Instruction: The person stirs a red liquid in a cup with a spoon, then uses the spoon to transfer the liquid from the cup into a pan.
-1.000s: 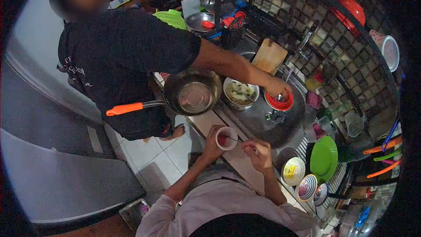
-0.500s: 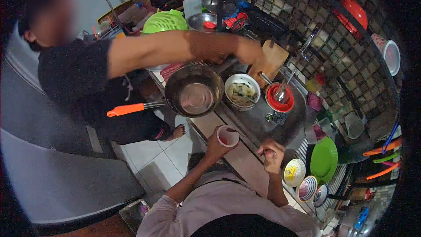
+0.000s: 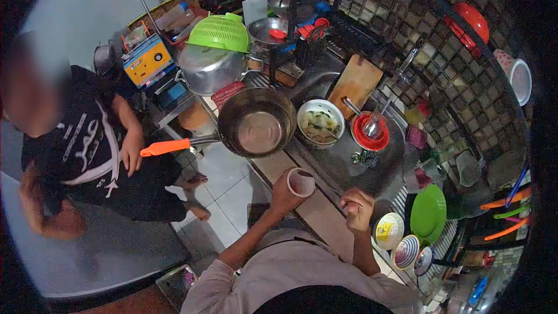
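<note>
My left hand is wrapped round a pale plastic cup with a little reddish stuff inside, held over the counter's front ledge. To its right my right hand is raised above the sink edge, fingers curled. Whatever the right fingers pinch, if anything, is too small to tell. Beyond the cup sits a deep frying pan with an orange handle. A white bowl of food scraps and liquid, with a utensil in it, rests in the sink. Beside it a red bowl holds a clear glass.
A cutting board leans behind the bowls near the tap. On the right rack stand a green plate and several small bowls. A large pot under a green basket is at the back left. Another person stands left.
The other person has drawn their arm back from over the sink and moved left, uncovering the pot and a yellow box. My hands stay nearly in place.
</note>
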Action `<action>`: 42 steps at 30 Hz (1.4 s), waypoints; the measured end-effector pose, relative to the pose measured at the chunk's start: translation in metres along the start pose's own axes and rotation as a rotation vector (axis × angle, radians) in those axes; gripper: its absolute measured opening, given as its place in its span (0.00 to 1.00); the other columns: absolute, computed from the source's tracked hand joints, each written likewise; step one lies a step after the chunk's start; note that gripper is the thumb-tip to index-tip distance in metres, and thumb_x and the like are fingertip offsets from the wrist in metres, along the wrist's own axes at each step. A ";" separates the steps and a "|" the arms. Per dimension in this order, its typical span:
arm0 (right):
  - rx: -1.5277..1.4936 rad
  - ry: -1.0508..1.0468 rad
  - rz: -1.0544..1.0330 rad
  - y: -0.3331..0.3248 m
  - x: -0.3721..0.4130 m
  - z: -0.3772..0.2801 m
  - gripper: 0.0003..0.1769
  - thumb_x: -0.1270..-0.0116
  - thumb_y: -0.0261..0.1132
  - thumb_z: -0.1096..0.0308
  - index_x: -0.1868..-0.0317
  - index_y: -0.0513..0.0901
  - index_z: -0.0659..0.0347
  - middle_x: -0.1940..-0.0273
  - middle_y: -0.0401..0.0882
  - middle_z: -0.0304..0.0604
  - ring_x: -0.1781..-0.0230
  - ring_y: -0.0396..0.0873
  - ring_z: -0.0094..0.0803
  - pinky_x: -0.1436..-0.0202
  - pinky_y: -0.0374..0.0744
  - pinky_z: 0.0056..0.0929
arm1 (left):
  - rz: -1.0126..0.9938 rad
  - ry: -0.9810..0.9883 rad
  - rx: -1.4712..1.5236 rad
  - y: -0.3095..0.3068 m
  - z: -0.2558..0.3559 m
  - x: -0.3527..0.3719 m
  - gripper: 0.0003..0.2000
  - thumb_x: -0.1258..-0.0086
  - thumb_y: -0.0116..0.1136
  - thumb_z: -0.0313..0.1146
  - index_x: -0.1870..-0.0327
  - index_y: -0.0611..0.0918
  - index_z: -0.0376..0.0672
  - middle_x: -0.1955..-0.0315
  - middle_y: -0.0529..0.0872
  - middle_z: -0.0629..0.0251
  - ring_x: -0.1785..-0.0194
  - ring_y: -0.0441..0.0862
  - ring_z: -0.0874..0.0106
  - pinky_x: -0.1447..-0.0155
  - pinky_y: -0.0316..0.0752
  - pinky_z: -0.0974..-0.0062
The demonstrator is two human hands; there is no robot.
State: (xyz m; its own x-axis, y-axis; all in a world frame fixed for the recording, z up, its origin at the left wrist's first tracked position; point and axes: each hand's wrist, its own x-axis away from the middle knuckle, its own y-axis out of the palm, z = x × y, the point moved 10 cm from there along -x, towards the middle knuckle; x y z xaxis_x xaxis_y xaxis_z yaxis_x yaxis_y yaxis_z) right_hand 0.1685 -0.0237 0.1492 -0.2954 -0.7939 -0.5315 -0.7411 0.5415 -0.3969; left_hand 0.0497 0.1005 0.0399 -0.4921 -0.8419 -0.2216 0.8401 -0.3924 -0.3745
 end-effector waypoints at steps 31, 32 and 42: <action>0.132 -0.044 -0.222 0.033 -0.002 -0.009 0.08 0.59 0.64 0.75 0.73 0.77 0.61 0.74 0.76 0.42 0.73 0.77 0.35 0.71 0.73 0.27 | 0.065 0.235 0.048 -0.009 0.005 0.006 0.26 0.63 0.69 0.30 0.59 0.73 0.39 0.66 0.76 0.59 0.62 0.76 0.62 0.58 0.72 0.70; 0.190 -0.052 -0.247 0.036 -0.003 -0.009 0.07 0.57 0.64 0.74 0.74 0.77 0.61 0.73 0.76 0.42 0.73 0.77 0.36 0.71 0.74 0.27 | 0.026 0.186 0.037 -0.005 0.001 0.005 0.26 0.63 0.69 0.30 0.58 0.72 0.39 0.66 0.76 0.59 0.62 0.76 0.62 0.58 0.71 0.70; 0.003 0.209 -0.151 0.034 -0.002 0.016 0.06 0.49 0.62 0.75 0.68 0.76 0.62 0.71 0.78 0.44 0.72 0.78 0.32 0.70 0.74 0.25 | -0.032 0.273 -0.178 0.004 0.010 0.007 0.30 0.63 0.69 0.36 0.54 0.71 0.41 0.61 0.75 0.57 0.59 0.73 0.57 0.52 0.67 0.65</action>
State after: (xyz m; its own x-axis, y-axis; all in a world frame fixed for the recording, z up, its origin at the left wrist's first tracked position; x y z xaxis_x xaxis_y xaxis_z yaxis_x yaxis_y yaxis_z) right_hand 0.1536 0.0012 0.1248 -0.2998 -0.9058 -0.2993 -0.7849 0.4126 -0.4623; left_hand 0.0517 0.0895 0.0460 -0.5807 -0.6903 -0.4316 0.7820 -0.3255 -0.5316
